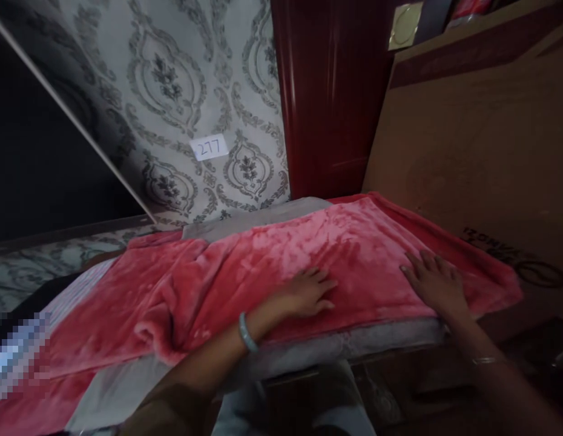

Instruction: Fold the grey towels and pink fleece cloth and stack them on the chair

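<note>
A pink-red plush blanket [349,260] lies over a grey padded surface [385,335], flatter at the right and bunched into folds at the left. My left hand [311,292] rests on its middle, fingers spread and palm down. Near the blanket's right end, my right hand [436,280] lies flat on the plush, fingers apart. Neither hand grasps anything. A light bracelet circles my left wrist, and a thin band is on the right one.
A large cardboard box [481,151] stands close at the right. Behind are a patterned wall [172,109] with a paper label [209,147] reading 277 and a dark red glossy panel [331,91]. A dark flat panel [49,145] fills the upper left.
</note>
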{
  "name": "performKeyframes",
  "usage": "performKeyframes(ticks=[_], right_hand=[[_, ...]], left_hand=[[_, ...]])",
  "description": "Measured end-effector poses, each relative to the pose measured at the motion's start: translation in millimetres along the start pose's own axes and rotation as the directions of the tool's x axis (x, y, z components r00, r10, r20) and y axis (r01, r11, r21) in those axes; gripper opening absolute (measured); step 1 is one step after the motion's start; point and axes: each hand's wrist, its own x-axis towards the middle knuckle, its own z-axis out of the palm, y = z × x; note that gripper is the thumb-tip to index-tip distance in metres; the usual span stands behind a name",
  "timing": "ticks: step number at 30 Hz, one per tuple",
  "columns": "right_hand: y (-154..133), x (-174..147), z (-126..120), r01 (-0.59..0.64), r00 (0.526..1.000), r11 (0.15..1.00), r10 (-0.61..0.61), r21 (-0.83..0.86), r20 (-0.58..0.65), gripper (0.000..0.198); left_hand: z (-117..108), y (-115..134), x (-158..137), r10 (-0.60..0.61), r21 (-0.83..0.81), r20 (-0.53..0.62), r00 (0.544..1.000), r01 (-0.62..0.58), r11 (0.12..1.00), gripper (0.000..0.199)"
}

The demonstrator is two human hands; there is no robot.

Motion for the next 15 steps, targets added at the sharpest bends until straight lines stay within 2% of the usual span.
performKeyframes(ticks=[3,5,8,11,15], right_hand=[[-2.3,1.3,-9.3,0.002,0.999,1.000,-0.003,0.009,0.047,0.060],[-3.2,4.4,-19.9,-0.005,0.994,1.000,0.001,0.031,0.111,0.059],[-1.1,11.5,-39.7,-0.072,0.973,0.994,0.053,0.081,0.224,0.061],[5.4,17.3,-55.5,-0.199,0.948,0.979,0.179,0.053,0.265,0.062],[16.7,19.1,-63.9,-0.268,0.934,0.963,0.264,-0.018,0.242,0.061]], left_hand=[[14.4,10.0,-73.4,-0.037,0.058,-0.175,0.984,0.048,0.997,0.048],[29.2,11.4,-117.1,-0.093,0.106,-0.287,0.953,0.128,0.986,0.040],[49.7,3.7,-162.7,-0.112,0.196,-0.401,0.909,0.204,0.959,0.038],[64.7,-7.4,-176.0,-0.041,0.250,-0.439,0.898,0.166,0.954,0.038],[76.8,-10.6,-162.4,0.012,0.258,-0.424,0.906,0.108,0.960,0.035]])
